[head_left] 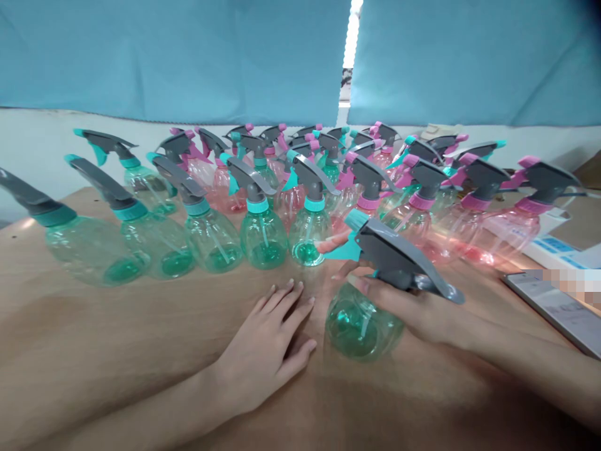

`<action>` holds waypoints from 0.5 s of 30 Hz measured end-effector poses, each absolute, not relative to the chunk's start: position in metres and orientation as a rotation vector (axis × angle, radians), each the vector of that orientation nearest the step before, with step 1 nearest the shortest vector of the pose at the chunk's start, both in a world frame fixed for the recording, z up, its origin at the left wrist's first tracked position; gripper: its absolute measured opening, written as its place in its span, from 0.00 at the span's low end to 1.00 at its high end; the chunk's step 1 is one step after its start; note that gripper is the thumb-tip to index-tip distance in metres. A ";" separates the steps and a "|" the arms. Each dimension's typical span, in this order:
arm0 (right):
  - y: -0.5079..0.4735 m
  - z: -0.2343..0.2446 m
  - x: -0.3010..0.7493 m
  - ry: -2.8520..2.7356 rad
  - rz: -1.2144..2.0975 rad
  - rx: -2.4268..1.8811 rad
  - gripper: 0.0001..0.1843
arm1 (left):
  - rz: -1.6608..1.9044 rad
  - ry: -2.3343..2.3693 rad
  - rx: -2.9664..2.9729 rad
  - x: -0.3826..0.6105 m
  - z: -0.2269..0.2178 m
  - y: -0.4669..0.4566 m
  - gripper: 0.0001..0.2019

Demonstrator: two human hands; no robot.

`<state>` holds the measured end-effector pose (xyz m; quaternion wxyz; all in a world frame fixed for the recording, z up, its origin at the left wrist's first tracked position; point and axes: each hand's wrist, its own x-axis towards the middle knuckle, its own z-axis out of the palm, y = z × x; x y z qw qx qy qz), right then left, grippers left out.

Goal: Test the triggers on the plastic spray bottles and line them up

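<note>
My right hand [410,308] had its fingers wrapped round the green spray bottle [359,329], close to its neck, on or just above the table [70,357]. Left of that bottle lay my left hand [263,341], fingers loose. Behind it stood other green bottles [264,241] and pink bottles [509,228].

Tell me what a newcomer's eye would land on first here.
Probably the green spray bottle, right of centre in the foreground, with the right hand around its neck. Next comes the front line behind it: green bottles toward the left, pink bottles toward the right. Above them, a bright gap splits the blue cloth across the background.
</note>
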<state>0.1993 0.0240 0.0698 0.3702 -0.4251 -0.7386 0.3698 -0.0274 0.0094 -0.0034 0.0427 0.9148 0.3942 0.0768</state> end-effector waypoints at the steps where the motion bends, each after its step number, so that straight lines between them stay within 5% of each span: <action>1: 0.024 0.070 0.199 -1.896 0.978 -1.088 0.11 | 0.234 1.205 2.799 -0.028 -0.003 0.009 0.25; 15: 0.025 0.074 0.196 -1.854 0.949 -1.051 0.08 | 0.235 1.208 2.803 -0.028 -0.002 0.010 0.25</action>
